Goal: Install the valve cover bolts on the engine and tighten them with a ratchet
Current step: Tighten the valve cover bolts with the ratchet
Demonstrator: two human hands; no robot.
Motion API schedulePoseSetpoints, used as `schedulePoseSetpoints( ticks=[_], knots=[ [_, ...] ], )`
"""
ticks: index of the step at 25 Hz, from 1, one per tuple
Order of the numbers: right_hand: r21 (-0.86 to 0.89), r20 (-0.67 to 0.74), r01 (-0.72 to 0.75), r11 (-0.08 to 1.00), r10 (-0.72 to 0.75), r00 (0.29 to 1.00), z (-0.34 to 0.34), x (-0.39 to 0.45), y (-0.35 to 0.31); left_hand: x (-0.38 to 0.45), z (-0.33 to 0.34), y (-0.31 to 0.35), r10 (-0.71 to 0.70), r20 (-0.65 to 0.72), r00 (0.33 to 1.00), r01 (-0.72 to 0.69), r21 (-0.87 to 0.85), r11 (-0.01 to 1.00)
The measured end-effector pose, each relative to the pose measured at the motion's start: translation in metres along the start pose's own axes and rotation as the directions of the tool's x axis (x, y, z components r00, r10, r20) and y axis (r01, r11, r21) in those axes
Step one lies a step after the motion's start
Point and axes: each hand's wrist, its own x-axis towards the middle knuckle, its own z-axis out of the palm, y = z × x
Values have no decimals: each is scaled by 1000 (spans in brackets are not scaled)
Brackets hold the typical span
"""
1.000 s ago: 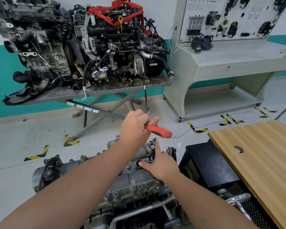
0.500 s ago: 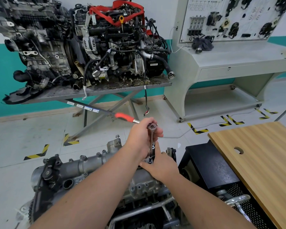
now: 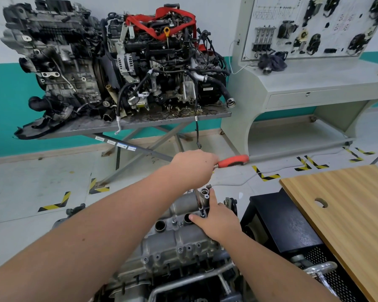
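Head view: over the valve cover (image 3: 179, 238) we see the left hand (image 3: 193, 165) clamped round the ratchet (image 3: 232, 161), orange handle pointing right, while the right hand (image 3: 218, 221), fingers spread, steadies its extension (image 3: 199, 200) at the cover's far end.

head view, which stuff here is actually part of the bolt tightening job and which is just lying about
In use:
- ratchet, red handle, gripped by the left hand
- extension running down to the valve cover
- right hand steadying its lower end

Lying about:
- two engines on the steel table
- training board and dark rag
- wooden tabletop
- black cabinet
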Motion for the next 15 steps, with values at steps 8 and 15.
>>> schedulePoseSetpoints(
  ticks=[8, 15],
  knots=[
    [-51, -32, -13, 999, 11, 999, 3, 1, 1, -19, 60, -5, -64, -673, 737, -352, -463, 813],
    [-31, -17, 19, 999, -20, 1000, -2, -2, -3, -12, 63, 33, -523, 82, 848, -157, -904, -397]
  ],
)
